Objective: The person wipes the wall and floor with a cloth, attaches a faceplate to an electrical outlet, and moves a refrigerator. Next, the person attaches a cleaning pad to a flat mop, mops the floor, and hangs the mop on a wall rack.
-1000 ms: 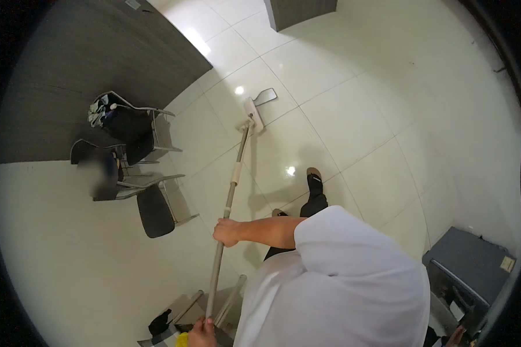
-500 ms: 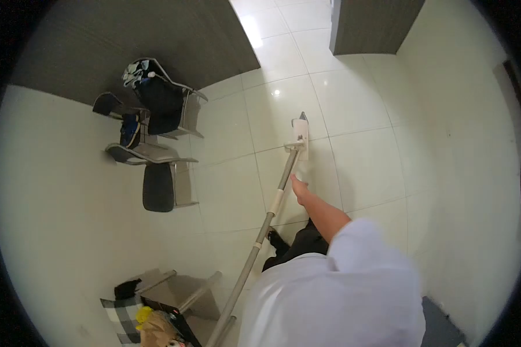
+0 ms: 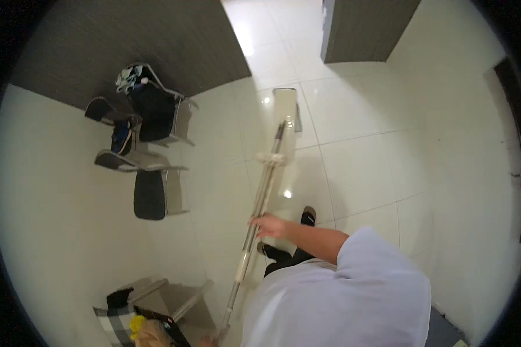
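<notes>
A flat mop lies slantwise ahead of me, its pale rectangular head (image 3: 285,103) on the tiles near the doorway. The long metal mop handle (image 3: 246,254) runs back toward the lower left. Partway up it sits a whitish collar (image 3: 271,158), apart from the head. My right hand (image 3: 270,225) is closed round the middle of the handle. At the bottom edge, my left hand (image 3: 208,341) is closed at the handle's upper end, blurred and mostly cut off by the frame.
Several dark chairs (image 3: 149,194) stand along the left wall, some with clothes and a bag on them. Another chair with a paper bag (image 3: 150,334) is at lower left. Dark wood partitions (image 3: 359,29) flank the doorway. My shoes (image 3: 308,214) are close to the handle.
The mop head has moved forward and left, and turned. The collar now sits away from the head. My right hand has come back and gripped the handle; my left hand has entered view.
</notes>
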Tool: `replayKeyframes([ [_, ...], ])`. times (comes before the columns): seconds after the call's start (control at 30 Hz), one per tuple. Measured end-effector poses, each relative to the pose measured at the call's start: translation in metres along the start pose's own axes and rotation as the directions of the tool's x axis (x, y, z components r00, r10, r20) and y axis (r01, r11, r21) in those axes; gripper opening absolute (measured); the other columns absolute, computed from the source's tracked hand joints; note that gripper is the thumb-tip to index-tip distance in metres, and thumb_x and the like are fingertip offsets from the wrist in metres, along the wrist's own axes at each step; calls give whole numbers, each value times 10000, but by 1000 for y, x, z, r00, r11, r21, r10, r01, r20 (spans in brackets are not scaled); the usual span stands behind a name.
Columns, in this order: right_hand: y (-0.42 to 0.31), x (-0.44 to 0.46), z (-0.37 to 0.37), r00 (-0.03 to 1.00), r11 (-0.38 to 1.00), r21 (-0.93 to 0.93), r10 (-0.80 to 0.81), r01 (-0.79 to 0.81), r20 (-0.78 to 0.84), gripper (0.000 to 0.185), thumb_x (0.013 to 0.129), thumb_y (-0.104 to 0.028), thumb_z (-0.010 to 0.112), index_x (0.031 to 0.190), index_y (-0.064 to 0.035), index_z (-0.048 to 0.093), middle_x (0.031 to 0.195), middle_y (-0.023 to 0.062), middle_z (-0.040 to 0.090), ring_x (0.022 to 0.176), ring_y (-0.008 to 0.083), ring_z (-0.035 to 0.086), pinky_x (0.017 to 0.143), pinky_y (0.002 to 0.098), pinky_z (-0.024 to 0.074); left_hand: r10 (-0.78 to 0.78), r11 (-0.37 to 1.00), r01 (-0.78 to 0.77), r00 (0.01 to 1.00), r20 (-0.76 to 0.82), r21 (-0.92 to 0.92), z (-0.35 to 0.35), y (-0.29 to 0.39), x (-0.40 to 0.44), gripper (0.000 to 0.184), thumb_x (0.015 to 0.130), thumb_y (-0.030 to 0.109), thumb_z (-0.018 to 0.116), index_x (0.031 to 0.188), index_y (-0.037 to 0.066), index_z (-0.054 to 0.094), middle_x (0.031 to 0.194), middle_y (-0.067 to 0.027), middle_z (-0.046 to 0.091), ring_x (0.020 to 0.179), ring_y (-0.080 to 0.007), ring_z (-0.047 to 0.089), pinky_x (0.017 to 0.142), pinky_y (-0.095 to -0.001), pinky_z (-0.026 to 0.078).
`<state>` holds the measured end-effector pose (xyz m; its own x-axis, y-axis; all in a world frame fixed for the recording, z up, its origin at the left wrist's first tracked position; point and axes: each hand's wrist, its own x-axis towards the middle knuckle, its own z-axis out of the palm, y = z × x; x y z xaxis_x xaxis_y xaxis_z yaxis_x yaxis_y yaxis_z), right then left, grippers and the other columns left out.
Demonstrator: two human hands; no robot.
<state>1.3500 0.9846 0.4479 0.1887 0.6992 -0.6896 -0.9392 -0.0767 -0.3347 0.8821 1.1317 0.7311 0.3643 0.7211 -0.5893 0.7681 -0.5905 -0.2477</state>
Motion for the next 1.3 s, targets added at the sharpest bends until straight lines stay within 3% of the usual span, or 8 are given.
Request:
replayKeyframes([
  [0.17,48,-49,93,960,974,-56,-208,222,188,449,871,-261,718,1200,-34,514,1106,53,582,1048,212,565,865,438,503,468,578,-695,712,-524,-428,-94,256,174,740,857,352,705,1390,-75,419,1440,-299,397,1341,-419,391,1107,-433,335],
  [0.27,52,-69,144,951,878,-371,-253,304,181,479,879,-279,711,1217,-12,502,1105,73,600,1032,222,584,878,432,492,460,485,-717,696,-551,-501,-167,318,189,845,847,372,722,1441,-74,319,1441,-298,391,1342,-419,389,1093,-420,352],
  [0.4,51,-67,170,871,529,-704,-400,474,286,476,899,-330,671,1165,44,545,1057,184,643,990,291,603,910,401,478,407,218,-650,738,-538,-728,-181,289,198,808,869,371,700,1445,-53,323,1470,-299,350,1358,-423,364,1100,-424,341],
  [0.47,32,-77,164,772,-97,-820,-292,564,565,305,910,-251,642,1104,-18,606,959,145,685,810,190,602,745,371,500,377,355,-788,614,-694,-504,-150,264,226,731,909,355,655,1449,-13,326,1459,-283,371,1341,-427,380,1100,-434,335],
  [0.53,-19,-135,196,829,-165,-913,-383,372,407,245,904,-239,636,1007,-17,650,834,137,686,765,178,606,744,379,499,320,398,-842,499,-805,-364,-136,235,228,686,932,347,629,1449,9,330,1450,-273,385,1329,-431,391,1100,-440,332],
  [0.7,-157,-274,302,107,-404,-749,-842,525,529,320,910,-206,651,1179,-37,617,985,134,699,846,218,672,791,345,533,317,160,-783,617,-720,-601,-105,182,207,507,942,401,614,1248,17,487,1205,-172,530,1084,-312,543,964,-408,429],
  [1.13,-208,-298,392,26,-484,-675,-802,556,597,208,935,-172,615,1069,-21,669,975,89,687,857,153,635,785,307,512,343,105,-795,593,-729,-597,-124,160,177,692,924,393,642,1428,23,346,1390,-196,450,1262,-350,453,1057,-413,372],
  [1.3,-248,-292,414,248,-460,-729,-733,506,634,323,917,-81,586,1240,-73,586,1203,118,616,1141,229,576,989,357,453,401,118,-793,589,-702,-598,-136,132,164,691,916,352,656,1445,31,349,1461,-199,386,1336,-348,395,1097,-402,340],
])
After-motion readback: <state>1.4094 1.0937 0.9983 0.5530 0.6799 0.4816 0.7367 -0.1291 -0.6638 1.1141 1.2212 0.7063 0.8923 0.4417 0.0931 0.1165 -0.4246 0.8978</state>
